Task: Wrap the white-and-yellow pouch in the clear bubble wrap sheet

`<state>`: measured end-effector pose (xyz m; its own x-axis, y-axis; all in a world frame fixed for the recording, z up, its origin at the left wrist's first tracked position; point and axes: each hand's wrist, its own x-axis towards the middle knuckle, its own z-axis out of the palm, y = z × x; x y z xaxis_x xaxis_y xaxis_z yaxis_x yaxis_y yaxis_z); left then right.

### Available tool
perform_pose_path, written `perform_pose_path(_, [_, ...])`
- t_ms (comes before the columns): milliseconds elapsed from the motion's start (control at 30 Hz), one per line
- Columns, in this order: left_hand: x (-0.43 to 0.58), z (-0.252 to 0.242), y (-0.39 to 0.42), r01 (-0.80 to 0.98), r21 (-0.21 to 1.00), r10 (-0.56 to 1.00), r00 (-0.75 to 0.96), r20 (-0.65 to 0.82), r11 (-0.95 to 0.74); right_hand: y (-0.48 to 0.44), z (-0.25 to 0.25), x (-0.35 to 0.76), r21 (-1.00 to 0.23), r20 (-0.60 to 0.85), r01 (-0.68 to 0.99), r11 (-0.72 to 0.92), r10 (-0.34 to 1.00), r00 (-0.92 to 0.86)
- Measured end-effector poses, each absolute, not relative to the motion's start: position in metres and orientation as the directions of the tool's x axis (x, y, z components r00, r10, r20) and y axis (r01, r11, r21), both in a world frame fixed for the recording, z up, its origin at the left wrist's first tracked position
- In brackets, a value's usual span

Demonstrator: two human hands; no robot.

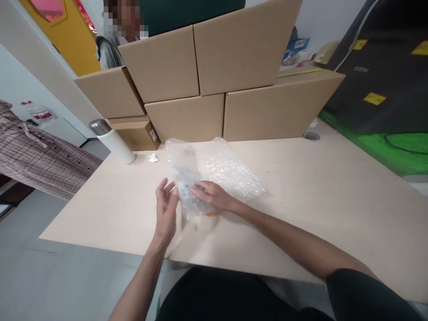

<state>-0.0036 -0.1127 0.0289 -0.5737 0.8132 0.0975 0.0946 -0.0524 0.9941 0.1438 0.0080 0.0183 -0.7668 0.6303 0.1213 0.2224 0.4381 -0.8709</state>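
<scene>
A clear plastic wrap (182,156) lies on the light wooden table, with a greyish item showing through its lower part. My left hand (166,209) is beside its left edge, fingers apart and curved, fingertips close to the plastic. From the right, my right hand (210,195) rests on the wrapped item with its fingers spread. A crumpled sheet of bubble wrap (234,174) lies just behind and to the right of that hand. A small orange thing (211,214) shows under the right palm; what it is cannot be made out.
Cardboard boxes (187,118) are stacked along the table's back edge. A white bottle with a metal cap (117,145) stands at the back left, near a white scrap (153,158). A clear roll of tape (311,135) lies back right. People are beyond the table.
</scene>
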Motion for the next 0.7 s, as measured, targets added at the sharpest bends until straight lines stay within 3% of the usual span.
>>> perform_pose_path(100, [0.023,0.035,-0.087,0.195,0.961,0.882,-0.392,0.261,-0.197,0.018,0.021,0.166,-0.981,0.008,0.122,0.149,0.666,-0.746])
perform_pose_path(167, [0.038,0.032,-0.066,0.351,0.905,0.913,-0.235,0.333,-0.24,0.028,0.018,0.184,-0.992,-0.007,0.091,0.084,0.698,-0.716])
perform_pose_path(233, [0.05,0.026,-0.047,0.502,0.822,0.928,-0.094,0.361,-0.269,0.039,0.011,0.206,-0.971,0.059,0.145,0.189,0.781,-0.621])
perform_pose_path(333, [0.067,0.013,-0.026,0.653,0.716,0.963,0.082,0.256,-0.246,0.055,0.001,0.236,-0.845,0.257,0.319,0.43,0.848,-0.463])
perform_pose_path(433, [0.081,0.003,-0.019,0.763,0.607,0.974,0.205,0.099,-0.222,0.07,0.0,0.254,-0.775,0.322,0.436,0.458,0.879,-0.351])
perform_pose_path(567, [0.09,-0.006,-0.019,0.832,0.501,0.969,0.237,0.068,-0.239,0.093,0.011,0.242,-0.94,0.069,0.314,0.135,0.975,-0.211])
perform_pose_path(700, [0.087,-0.009,-0.019,0.839,0.487,0.969,0.224,0.102,-0.245,0.115,0.02,0.205,-0.982,-0.109,0.18,-0.054,0.944,-0.313])
